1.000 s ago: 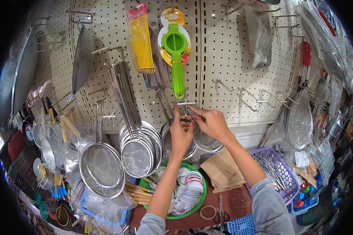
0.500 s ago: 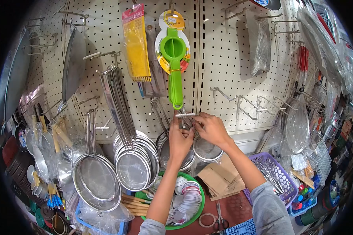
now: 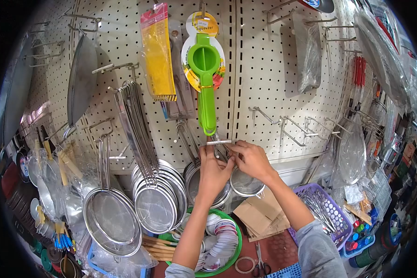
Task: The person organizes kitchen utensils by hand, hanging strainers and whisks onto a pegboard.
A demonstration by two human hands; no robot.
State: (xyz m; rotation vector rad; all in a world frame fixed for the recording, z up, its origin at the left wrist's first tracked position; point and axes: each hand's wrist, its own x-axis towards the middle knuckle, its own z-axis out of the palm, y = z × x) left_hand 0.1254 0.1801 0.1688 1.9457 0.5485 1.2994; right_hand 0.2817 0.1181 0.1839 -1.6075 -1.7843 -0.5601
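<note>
My left hand (image 3: 213,171) is raised at a metal wall hook (image 3: 219,142), its fingers curled below the white crossbar. My right hand (image 3: 252,160) meets it from the right, thumb and fingers pinched together near the hook. What lies between the fingers of both hands is too small or hidden to make out. Just under my right hand hangs a small round mesh strainer (image 3: 246,181); its handle is hidden behind the hands. More strainers (image 3: 192,178) hang behind my left wrist. Above the hands, a green lemon squeezer (image 3: 204,62) hangs on its card.
Large strainers (image 3: 155,208) hang at left, beside a yellow packaged tool (image 3: 158,55). Below are a green basin (image 3: 240,231) of bowls and spoons, brown paper bags (image 3: 259,215), scissors (image 3: 260,264), a tape roll (image 3: 245,265) and a purple basket (image 3: 306,189) of metal utensils.
The view has tilted slightly, so the wall items sit a little lower. Both hands stay at the hook, with the fingers shifting slightly and my left thumb closer to the right fingers.
</note>
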